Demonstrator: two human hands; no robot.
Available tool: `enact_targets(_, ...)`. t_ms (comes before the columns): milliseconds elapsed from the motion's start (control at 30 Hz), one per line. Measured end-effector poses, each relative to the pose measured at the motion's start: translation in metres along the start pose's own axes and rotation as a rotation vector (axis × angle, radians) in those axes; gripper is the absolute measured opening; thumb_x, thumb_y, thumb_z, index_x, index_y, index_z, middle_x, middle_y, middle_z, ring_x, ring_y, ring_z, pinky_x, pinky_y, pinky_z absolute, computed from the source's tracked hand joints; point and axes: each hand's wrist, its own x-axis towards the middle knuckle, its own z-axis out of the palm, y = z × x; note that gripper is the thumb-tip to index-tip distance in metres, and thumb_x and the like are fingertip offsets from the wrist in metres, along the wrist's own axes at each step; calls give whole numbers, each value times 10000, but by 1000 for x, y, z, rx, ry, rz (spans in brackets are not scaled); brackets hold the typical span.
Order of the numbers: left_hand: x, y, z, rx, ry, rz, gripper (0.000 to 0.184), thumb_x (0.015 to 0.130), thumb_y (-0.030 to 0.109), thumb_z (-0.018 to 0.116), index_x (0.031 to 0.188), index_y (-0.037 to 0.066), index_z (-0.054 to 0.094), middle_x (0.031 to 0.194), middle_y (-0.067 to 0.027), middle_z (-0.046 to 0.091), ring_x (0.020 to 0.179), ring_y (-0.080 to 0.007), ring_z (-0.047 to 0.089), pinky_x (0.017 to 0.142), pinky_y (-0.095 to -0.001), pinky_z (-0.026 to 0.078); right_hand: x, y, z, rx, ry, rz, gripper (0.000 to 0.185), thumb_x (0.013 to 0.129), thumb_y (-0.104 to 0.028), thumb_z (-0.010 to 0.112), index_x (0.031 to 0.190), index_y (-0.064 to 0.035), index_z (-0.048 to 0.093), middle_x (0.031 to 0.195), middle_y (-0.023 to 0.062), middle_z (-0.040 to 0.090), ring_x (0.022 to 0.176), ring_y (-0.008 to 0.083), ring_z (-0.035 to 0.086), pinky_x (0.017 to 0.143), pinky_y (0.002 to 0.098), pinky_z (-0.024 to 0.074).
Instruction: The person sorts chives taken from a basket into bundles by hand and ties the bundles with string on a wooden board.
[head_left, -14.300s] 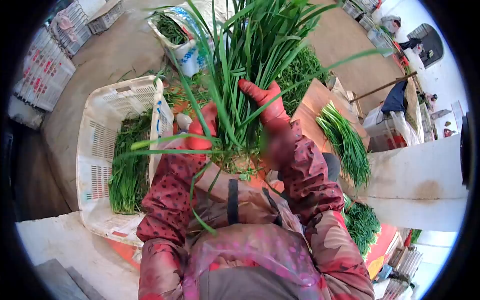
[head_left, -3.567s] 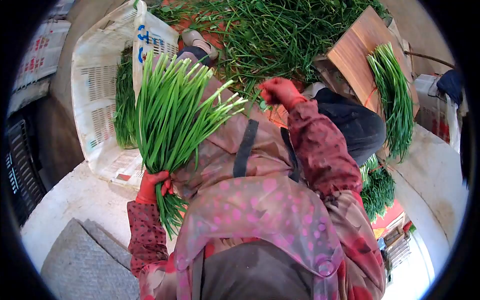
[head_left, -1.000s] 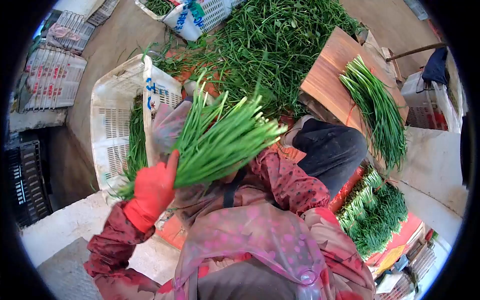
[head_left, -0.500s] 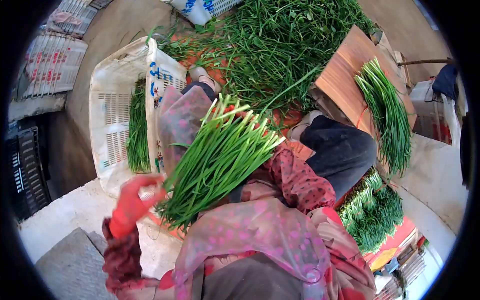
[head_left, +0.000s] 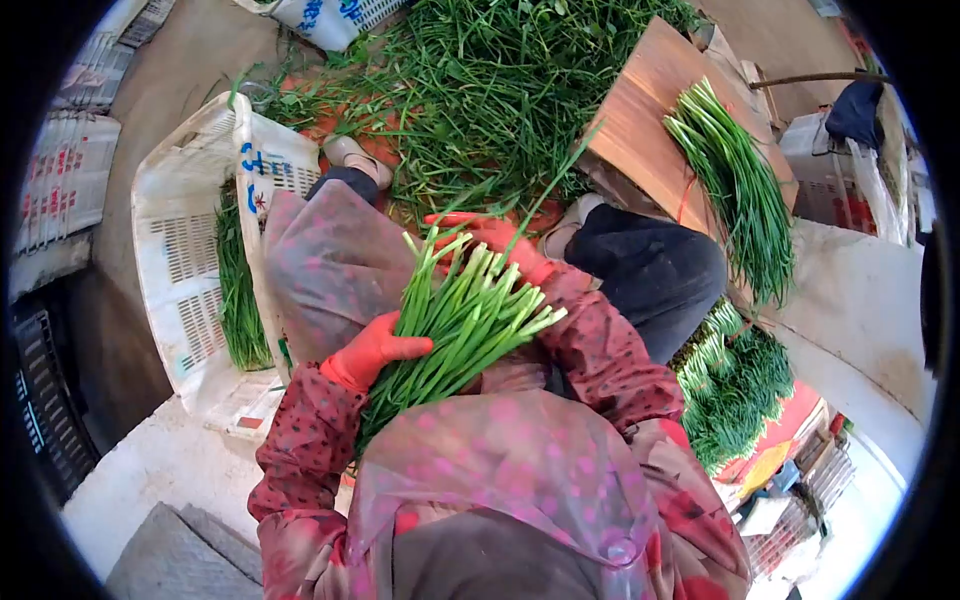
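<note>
A bunch of green stalks [head_left: 455, 325] lies slanting over my lap, its pale cut ends pointing up and right. Red-gloved, my left hand [head_left: 378, 350] grips the bunch on its left side, thumb across the stalks. Behind the pale ends is my right hand [head_left: 495, 240], also in a red glove; its fingers are partly hidden by the stalks, and its hold is unclear. One long leaf rises from near my right hand toward the wooden board [head_left: 640, 110]. On that board rests another bunch of stalks [head_left: 735, 190].
A white crate [head_left: 185, 270] holding greens [head_left: 240, 300] stands at the left. Ahead, loose greens [head_left: 500, 100] are heaped on the floor. Tied bunches [head_left: 735, 390] lie at the right, beside my bent knee. A black crate [head_left: 45, 400] is at the far left.
My left hand has moved right, from beside the bunch onto its left side. My right hand, mostly hidden behind the stalks before, shows more. The whole view has shifted slightly.
</note>
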Motion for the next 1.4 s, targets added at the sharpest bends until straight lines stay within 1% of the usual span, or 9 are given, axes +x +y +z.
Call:
enact_targets(200,-22,-8,14,-66,231,47,570,790,165,708,1276,-29,483,1174,-69,601,1037,-172,584,930,-327,451,-52,-28,6,-49,-111,-159,609,862,-216,610,1379,-13,361,1373,115,466,1260,238,465,1022,345,389)
enact_targets(467,-34,-22,22,-44,277,134,524,814,111,668,1284,-22,478,1178,-81,591,1051,-179,570,936,-327,443,-8,-45,-7,-650,289,-334,285,960,-205,459,1088,-8,620,837,94,652,713,153,602,652,297,496)
enact_targets(533,-42,-25,26,-108,338,152,498,821,108,654,1272,-23,487,1160,-83,598,1022,-179,583,911,-325,457,-10,-69,-24,-205,501,-346,257,944,-190,474,1074,-38,635,787,84,639,666,136,583,607,301,493)
enact_targets(867,-44,-35,33,-114,580,234,406,830,82,633,1212,-21,538,1088,-83,630,928,-179,619,831,-315,497,-36,3,58,-1866,49,-112,383,841,-452,592,1071,-148,638,852,140,664,806,340,647,681,444,508)
enact_targets(1033,-44,-35,43,-159,603,232,425,814,66,657,1212,-26,537,1086,-90,636,929,-178,622,833,-318,498,-7,16,-33,-1792,526,-447,211,873,-341,584,892,-133,620,753,111,653,711,318,649,602,401,511)
enact_targets(1100,-43,-33,44,-168,605,240,435,808,68,668,1211,-29,535,1087,-93,637,934,-177,621,839,-318,497,0,-26,-59,-1605,792,-180,184,872,-264,550,907,-104,634,772,95,672,704,264,669,633,369,519)
enact_targets(1200,-39,-37,40,-71,636,196,456,799,75,687,1214,-31,532,1096,-98,635,942,-174,619,850,-313,494,-14,-72,-15,-1851,632,124,362,841,-337,584,1140,-135,610,1083,111,655,1003,316,612,846,411,486)
enact_targets(1267,-34,-38,38,-75,580,246,468,796,74,694,1220,-31,527,1106,-97,632,961,-165,613,865,-306,487,-14,-75,9,-1796,407,-444,495,799,-260,652,1264,-135,538,1236,120,578,1123,294,558,945,376,445)
enact_targets(1400,-30,-34,39,45,524,251,478,797,69,692,1232,-29,518,1127,-90,625,993,-156,599,892,-301,473,2,-41,64,-1455,-156,-429,629,731,-204,732,1304,-112,491,1269,135,550,1173,274,529,995,351,416)
